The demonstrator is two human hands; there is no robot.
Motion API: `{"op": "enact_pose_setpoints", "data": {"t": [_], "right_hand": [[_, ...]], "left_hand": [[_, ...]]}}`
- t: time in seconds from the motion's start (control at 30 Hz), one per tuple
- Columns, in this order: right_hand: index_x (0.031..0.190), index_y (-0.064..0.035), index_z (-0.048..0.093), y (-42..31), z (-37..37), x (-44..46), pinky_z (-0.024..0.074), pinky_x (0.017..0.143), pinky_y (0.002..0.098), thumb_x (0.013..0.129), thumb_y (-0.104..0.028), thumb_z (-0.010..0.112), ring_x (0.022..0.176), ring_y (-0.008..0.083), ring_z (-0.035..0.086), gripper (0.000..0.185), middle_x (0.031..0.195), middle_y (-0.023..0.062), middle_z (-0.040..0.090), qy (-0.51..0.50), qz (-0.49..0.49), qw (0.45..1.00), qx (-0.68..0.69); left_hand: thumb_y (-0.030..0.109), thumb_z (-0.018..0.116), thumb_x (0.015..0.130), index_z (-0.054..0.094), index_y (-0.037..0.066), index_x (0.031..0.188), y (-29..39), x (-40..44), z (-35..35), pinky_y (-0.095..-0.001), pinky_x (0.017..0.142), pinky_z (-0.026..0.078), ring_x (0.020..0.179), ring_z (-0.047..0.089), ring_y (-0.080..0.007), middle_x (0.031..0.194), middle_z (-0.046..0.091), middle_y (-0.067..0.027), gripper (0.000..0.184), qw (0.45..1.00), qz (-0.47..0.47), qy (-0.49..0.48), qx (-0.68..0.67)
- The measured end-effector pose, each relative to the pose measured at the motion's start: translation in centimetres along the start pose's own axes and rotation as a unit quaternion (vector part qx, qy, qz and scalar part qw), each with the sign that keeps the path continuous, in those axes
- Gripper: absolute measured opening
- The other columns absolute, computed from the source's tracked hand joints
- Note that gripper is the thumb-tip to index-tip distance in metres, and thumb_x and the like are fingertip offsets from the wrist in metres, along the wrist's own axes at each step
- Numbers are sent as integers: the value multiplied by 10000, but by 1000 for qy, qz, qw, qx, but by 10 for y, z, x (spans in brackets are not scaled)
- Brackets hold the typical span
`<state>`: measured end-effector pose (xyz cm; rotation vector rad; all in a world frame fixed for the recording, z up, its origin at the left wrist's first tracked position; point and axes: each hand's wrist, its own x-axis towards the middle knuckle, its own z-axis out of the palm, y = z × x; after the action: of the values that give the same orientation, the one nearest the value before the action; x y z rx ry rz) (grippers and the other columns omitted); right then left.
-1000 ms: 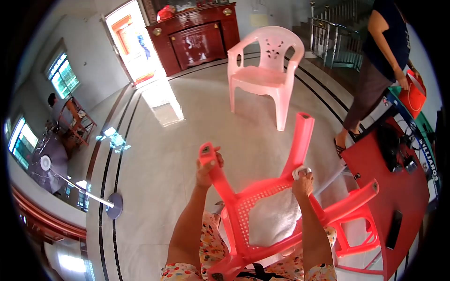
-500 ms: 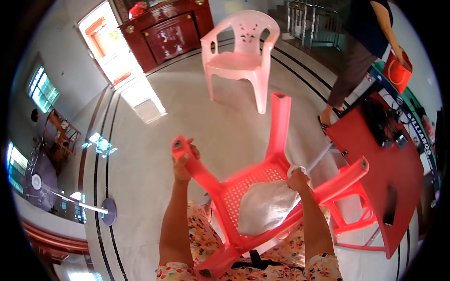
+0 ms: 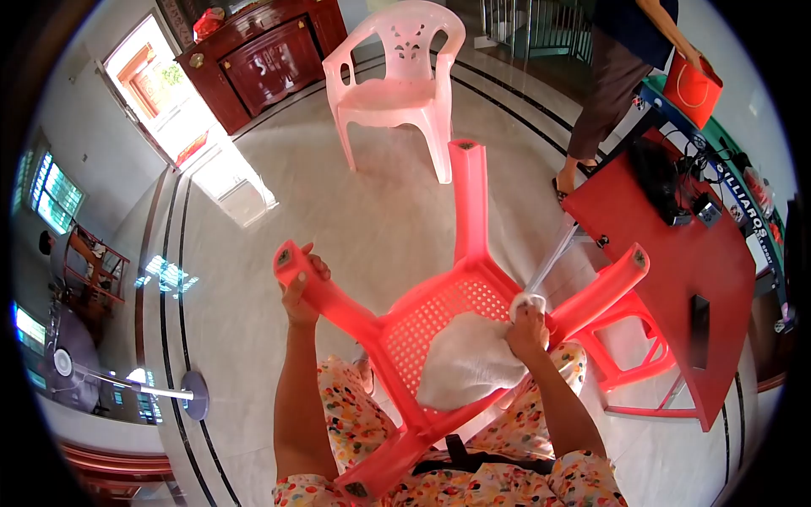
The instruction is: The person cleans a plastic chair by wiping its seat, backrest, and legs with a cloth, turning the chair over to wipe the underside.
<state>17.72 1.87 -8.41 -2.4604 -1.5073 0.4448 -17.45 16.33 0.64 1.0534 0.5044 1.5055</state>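
A pinkish-red plastic stool (image 3: 422, 325) lies upside down over my lap, its legs pointing up and outward and its perforated seat underside facing me. My left hand (image 3: 299, 302) is wrapped round the end of the left leg. In my right hand (image 3: 527, 333) is a white cloth (image 3: 466, 359), bunched at the fingers near the base of the right leg. The rest of the cloth drapes across the seat's underside and covers part of the holes.
A pink armchair (image 3: 393, 97) stands ahead. On the right are a red table (image 3: 676, 296) with cables and a black device, and another red stool (image 3: 629, 338). A person (image 3: 604, 93) stands there holding a red bag (image 3: 691, 89). A fan (image 3: 196, 395) is at left.
My view has shifted, so the room appears farther left and higher. My right hand and the cloth have moved slightly along the stool; my left hand keeps its hold on the leg.
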Motion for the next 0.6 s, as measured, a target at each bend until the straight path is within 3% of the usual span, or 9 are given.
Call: {"op": "enact_pose_setpoints", "data": {"t": [0.07,0.17,0.27,0.33,0.37,0.43,0.5,0.57,0.6], "right_hand": [[1132,-47,512,0,16,18,471,798,454,708,-60,516,972,381,530,425,1128,152,506,55,-82,993,58],[1127,-43,514,-10,22,62,469,782,454,725,-60,498,977,394,517,402,1128,180,506,15,-146,981,130],[1237,-61,435,-56,6,65,438,828,485,749,-207,578,1097,401,450,530,1225,201,442,37,-66,977,201],[1352,-92,282,-76,13,56,348,902,560,684,-437,666,1209,396,336,844,1315,205,345,41,-5,995,86],[1352,-92,282,-79,20,50,348,902,560,684,-437,666,1209,396,336,844,1315,205,345,40,-7,996,86],[1404,-99,143,-80,38,32,241,937,626,585,-599,685,1262,388,237,1102,1356,181,283,-57,-64,995,-53],[1389,-78,171,-82,47,31,241,915,634,580,-553,704,1267,381,219,1080,1347,184,286,-42,-56,997,-25],[1346,-36,282,-92,32,31,311,924,564,625,-434,692,1179,396,359,920,1258,233,380,-72,-23,997,-4],[1346,-36,282,-92,47,35,311,924,564,625,-434,692,1179,396,359,920,1258,233,380,-69,-22,997,-3]], "left_hand": [[242,604,702,489,-28,1145,-3,1,-1,-296,637,432,707,515,-189,819,542,-94,532,1000,-3,2,0],[267,598,722,476,-22,1164,-3,3,-4,-302,655,424,717,506,-186,832,537,-89,543,1000,-4,-15,10],[294,597,742,464,-17,1182,-3,3,-4,-309,674,419,725,498,-184,842,532,-84,555,999,-2,-29,21],[294,596,742,465,-17,1182,-2,3,-3,-310,675,420,725,498,-185,840,532,-84,554,999,-1,-24,26],[267,606,721,478,-19,1165,-2,3,-1,-301,656,424,716,505,-188,828,538,-88,544,1000,-5,-8,13],[239,616,699,490,-22,1148,-2,3,1,-292,636,428,706,513,-190,817,544,-92,535,1000,-12,9,0],[232,619,700,488,-25,1149,-1,3,2,-294,637,431,706,513,-191,818,546,-96,534,1000,-7,-5,0],[229,620,701,487,-28,1148,0,1,3,-296,636,431,707,513,-192,818,545,-97,533,1000,-7,2,2],[225,621,701,485,-31,1147,0,2,5,-298,636,432,709,513,-193,819,545,-99,532,1000,-5,7,3]]}}
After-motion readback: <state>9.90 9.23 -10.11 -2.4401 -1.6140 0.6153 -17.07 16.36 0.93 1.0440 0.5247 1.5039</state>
